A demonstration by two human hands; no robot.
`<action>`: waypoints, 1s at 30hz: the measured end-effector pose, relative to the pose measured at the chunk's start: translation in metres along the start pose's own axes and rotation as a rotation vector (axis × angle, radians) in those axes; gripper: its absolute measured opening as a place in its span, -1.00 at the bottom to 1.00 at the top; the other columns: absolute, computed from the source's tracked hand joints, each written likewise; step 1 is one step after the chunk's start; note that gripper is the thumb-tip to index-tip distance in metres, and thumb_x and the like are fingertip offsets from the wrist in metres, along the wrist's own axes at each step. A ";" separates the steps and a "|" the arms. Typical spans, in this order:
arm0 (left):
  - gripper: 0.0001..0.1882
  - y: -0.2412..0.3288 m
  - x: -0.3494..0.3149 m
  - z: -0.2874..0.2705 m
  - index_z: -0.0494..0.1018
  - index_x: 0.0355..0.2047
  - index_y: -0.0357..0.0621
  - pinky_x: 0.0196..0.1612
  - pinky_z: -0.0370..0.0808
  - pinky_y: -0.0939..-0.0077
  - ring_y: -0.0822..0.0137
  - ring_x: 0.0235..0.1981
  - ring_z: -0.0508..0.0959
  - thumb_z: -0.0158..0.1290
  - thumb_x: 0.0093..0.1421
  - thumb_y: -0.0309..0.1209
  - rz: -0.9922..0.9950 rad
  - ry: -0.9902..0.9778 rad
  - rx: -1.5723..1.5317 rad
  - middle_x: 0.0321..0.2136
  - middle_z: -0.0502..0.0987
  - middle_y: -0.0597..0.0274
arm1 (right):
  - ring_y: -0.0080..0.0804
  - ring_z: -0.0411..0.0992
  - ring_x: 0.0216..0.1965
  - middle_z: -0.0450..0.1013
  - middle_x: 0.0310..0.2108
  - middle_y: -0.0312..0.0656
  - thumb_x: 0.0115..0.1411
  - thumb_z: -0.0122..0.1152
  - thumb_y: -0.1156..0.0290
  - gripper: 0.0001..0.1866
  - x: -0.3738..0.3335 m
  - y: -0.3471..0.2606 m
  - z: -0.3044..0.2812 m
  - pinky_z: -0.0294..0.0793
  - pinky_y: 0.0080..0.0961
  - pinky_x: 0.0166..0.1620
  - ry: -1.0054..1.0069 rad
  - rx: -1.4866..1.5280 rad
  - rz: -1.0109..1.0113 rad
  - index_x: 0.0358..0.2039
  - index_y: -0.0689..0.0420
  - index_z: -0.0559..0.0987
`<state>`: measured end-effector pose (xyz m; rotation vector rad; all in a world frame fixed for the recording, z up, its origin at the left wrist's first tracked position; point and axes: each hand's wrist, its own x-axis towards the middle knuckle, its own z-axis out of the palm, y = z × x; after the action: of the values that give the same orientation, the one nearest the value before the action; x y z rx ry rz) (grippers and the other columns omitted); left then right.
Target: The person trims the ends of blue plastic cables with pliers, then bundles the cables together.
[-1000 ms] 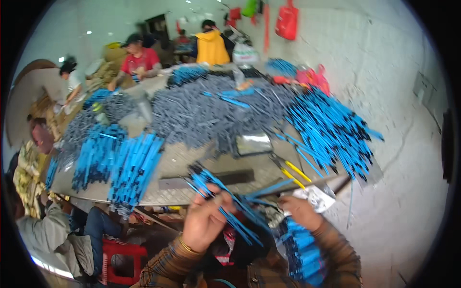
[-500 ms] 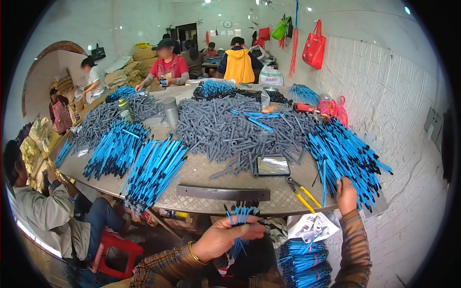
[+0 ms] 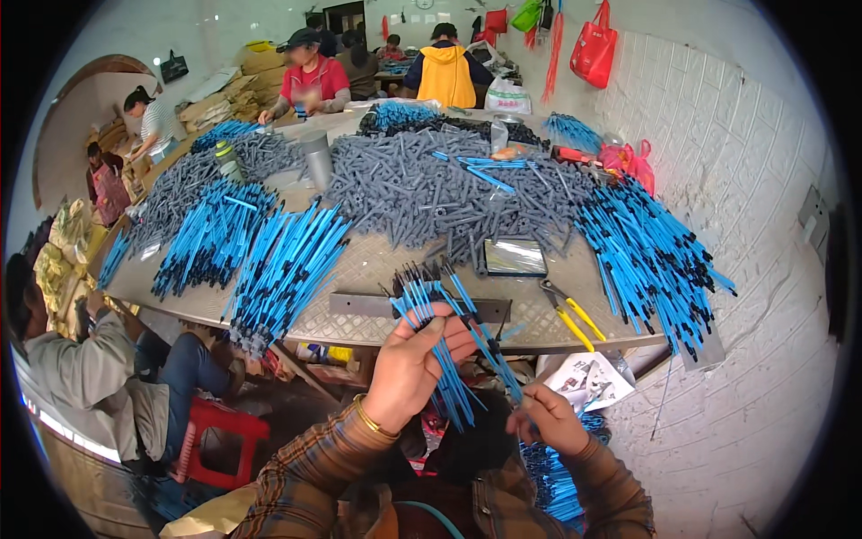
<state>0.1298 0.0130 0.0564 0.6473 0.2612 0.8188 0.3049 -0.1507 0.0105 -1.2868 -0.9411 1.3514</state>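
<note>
My left hand [image 3: 404, 364] is closed around a bundle of thin blue sticks [image 3: 456, 395] with black tips, held in front of the table's near edge. To its right, my right hand [image 3: 549, 418] pinches the lower ends of a few more blue sticks [image 3: 489, 346]. Their dark upper ends lean toward the bundle, and I cannot make out exactly how many there are. Behind the bundle lies a dark flat bar [image 3: 359, 305] along the table edge. A large heap of blue sticks with black ends [image 3: 642, 256] lies at the table's right side.
Grey plastic pieces [image 3: 395, 184] cover the table's middle. Yellow-handled pliers [image 3: 575, 316] and a dark-rimmed flat box [image 3: 515, 258] lie nearer. Another blue heap [image 3: 287, 269] is at left. Tied blue bundles [image 3: 555, 481] sit below right. A person sits left by a red stool [image 3: 220, 440]; others work farther back.
My right hand has come from the right-hand heap toward my left hand, now with blue sticks in it. My left hand has risen slightly with its bundle. The view has shifted downward.
</note>
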 end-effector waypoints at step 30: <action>-0.88 -0.007 -0.008 0.002 0.38 -0.25 -0.11 -0.57 0.25 0.63 0.53 -0.69 0.28 -0.04 0.21 -0.40 -0.079 -0.101 0.003 -0.66 0.37 0.33 | -0.02 0.37 -0.30 0.42 -0.34 0.00 0.07 0.09 0.34 -0.75 0.034 -0.032 -0.159 0.35 -0.20 -0.17 0.974 -1.414 -0.509 -0.27 0.21 0.49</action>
<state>0.1300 0.0025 0.0534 0.6750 0.1948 0.7074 0.4686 -0.1268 0.0141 -2.1325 -1.3259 -0.6121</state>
